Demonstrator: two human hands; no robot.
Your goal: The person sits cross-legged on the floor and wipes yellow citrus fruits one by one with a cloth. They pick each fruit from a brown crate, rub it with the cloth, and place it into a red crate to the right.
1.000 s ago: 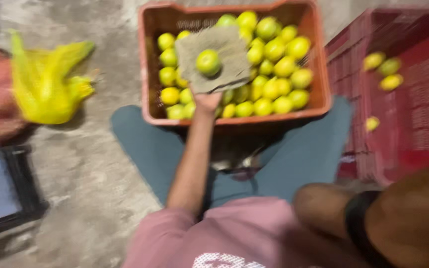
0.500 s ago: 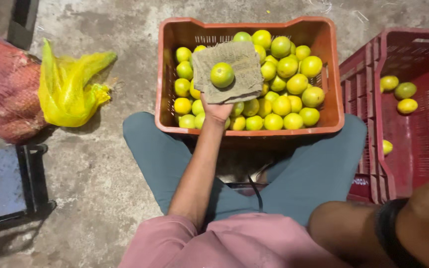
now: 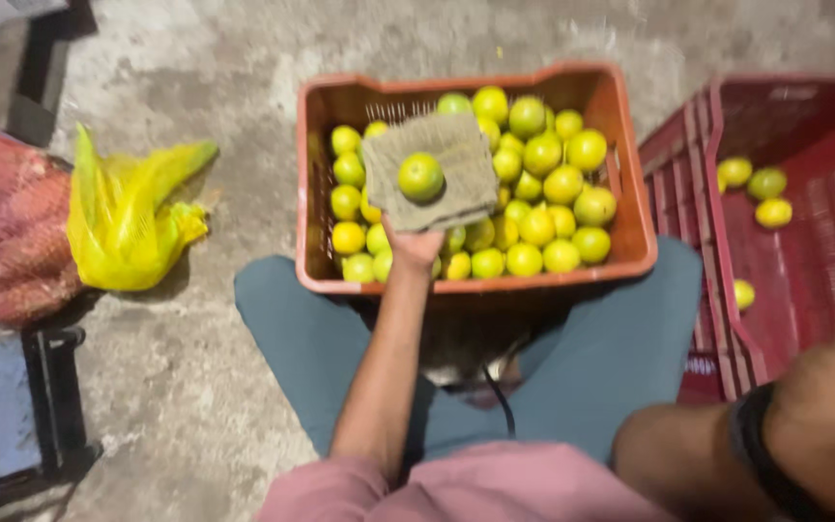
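Note:
My left hand (image 3: 413,246) reaches into an orange plastic crate (image 3: 475,280) full of yellow-green limes (image 3: 543,208). It holds up a folded grey-brown cloth (image 3: 456,159) from below, and one green lime (image 3: 420,177) rests on top of the cloth. My right arm crosses the bottom right corner, close to the camera and blurred, with a black band (image 3: 751,440) at the wrist. My right hand (image 3: 674,464) shows only as a rounded shape beside that band, so I cannot make out its fingers or anything in them.
A red crate (image 3: 727,242) stands at the right with a few limes (image 3: 756,184) in it. A yellow plastic bag (image 3: 128,222) and a red mesh sack (image 3: 2,232) lie on the concrete floor at the left. A dark metal frame (image 3: 50,406) sits at the lower left.
The view has shifted, so the crates sit lower and further right in frame. My left hand still holds the cloth with the lime on it over the orange crate.

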